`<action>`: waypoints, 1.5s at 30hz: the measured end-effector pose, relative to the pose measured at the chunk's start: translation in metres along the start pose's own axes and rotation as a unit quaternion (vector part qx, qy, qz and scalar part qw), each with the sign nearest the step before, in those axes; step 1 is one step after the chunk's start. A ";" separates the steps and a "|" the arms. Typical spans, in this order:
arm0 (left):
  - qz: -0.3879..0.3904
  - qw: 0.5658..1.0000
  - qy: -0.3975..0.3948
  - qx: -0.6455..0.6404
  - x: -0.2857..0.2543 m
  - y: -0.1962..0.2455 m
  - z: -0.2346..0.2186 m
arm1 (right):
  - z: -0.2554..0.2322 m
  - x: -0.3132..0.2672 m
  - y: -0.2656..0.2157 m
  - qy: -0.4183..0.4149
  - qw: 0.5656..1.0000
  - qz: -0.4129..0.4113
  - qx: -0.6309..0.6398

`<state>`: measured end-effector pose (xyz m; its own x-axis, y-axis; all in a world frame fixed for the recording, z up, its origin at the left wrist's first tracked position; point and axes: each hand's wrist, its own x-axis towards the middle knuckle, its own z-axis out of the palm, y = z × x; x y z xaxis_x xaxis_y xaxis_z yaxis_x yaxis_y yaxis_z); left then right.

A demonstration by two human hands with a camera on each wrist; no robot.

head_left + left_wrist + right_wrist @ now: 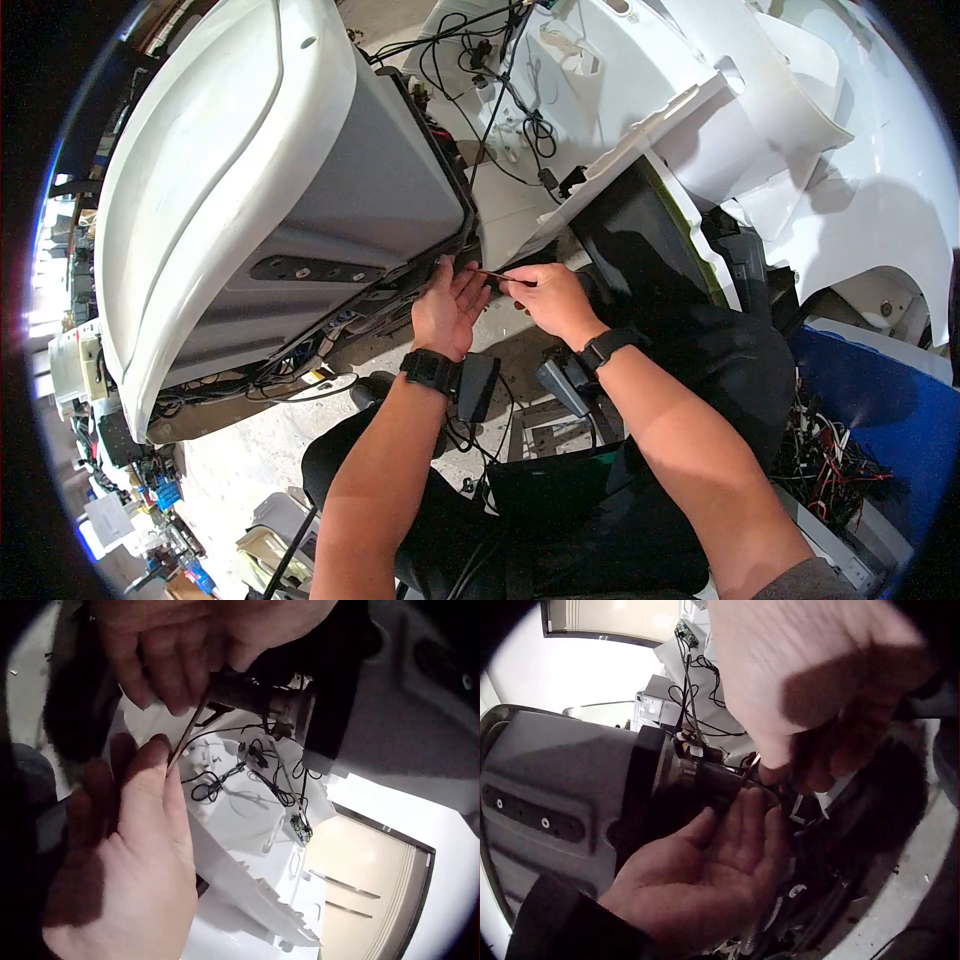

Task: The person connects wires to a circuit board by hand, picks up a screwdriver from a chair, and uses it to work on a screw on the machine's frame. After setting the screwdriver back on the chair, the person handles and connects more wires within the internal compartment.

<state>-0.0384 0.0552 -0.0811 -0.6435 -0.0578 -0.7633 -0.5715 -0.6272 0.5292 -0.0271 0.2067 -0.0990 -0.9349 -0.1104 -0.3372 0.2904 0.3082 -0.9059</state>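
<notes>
My right hand point(555, 297) pinches a thin metal rod point(189, 733) between thumb and fingers. The rod's far end points toward my left hand point(447, 315), which lies palm up with its fingers extended. In the right wrist view the left fingers point(751, 832) sit just below the rod, close to a dark metal tube point(718, 781). Both hands are at the lower corner of a large white-and-grey shell point(375, 170), whose underside carries dark brackets and wiring. What the rod's tip meets is hidden.
White body panels point(770, 130) stand at the upper right. Black cables point(540, 130) hang between them and the shell. A blue bin point(880, 400) beside my right knee holds tangled wires point(835, 465). Small boxes hang by cords below my wrists.
</notes>
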 end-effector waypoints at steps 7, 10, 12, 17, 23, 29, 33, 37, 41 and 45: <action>0.002 1.000 0.009 -0.027 0.002 -0.004 -0.001 | 0.000 -0.004 -0.002 -0.008 1.000 0.009 -0.015; 0.001 1.000 0.010 -0.025 0.004 -0.005 -0.003 | 0.000 -0.006 -0.003 -0.006 0.999 -0.003 -0.038; 0.005 1.000 0.009 -0.017 0.004 -0.005 -0.004 | -0.003 -0.006 -0.004 -0.014 0.998 -0.001 -0.059; 0.016 0.999 0.010 0.029 -0.001 -0.010 -0.007 | -0.010 -0.009 -0.003 -0.023 0.998 0.025 -0.055; 0.059 0.997 -0.010 0.040 -0.029 -0.009 -0.010 | -0.029 -0.028 -0.026 -0.054 0.993 -0.010 -0.109; 0.140 0.988 -0.049 -0.040 -0.079 0.007 -0.021 | -0.026 -0.050 -0.073 -0.127 0.988 -0.020 -0.088; 0.189 0.979 -0.039 -0.063 -0.131 0.026 -0.031 | -0.013 -0.077 -0.116 -0.157 0.980 -0.076 -0.098; 0.215 0.970 -0.037 -0.107 -0.171 0.032 -0.055 | -0.001 -0.102 -0.143 -0.185 0.970 -0.119 -0.101; 0.219 0.967 -0.016 -0.129 -0.207 0.033 -0.077 | 0.017 -0.120 -0.152 -0.224 0.952 -0.192 -0.075; 0.253 0.955 0.008 -0.156 -0.231 0.031 -0.095 | 0.036 -0.128 -0.150 -0.252 0.924 -0.279 -0.075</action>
<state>0.1412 -0.0242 0.0766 -0.7883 -0.4239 -0.4459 -0.0093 -0.7165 0.6976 0.0568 0.1403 0.0710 -0.7062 -0.7054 0.0602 -0.2741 0.1940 -0.9419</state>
